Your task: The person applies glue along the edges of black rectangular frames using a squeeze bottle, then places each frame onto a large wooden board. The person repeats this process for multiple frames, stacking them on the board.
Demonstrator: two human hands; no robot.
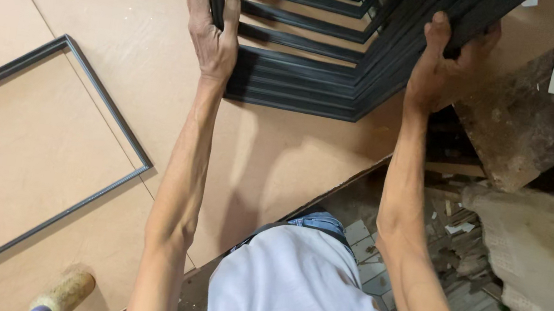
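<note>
With my left hand (213, 32) and my right hand (441, 69) I was grasping the two sides of a stack of thin black rectangular frames (321, 46), lifted above the brown fibreboard table (132, 5), near one single black frame (118, 127) lying flat there.

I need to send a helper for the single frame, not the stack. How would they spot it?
Start at the big brown board covering the bench. The single frame lies flat on its left part, well away from both hands. Unlike the black stack gripped by the left hand and right hand, it is one thin dark outline around bare board.
</note>
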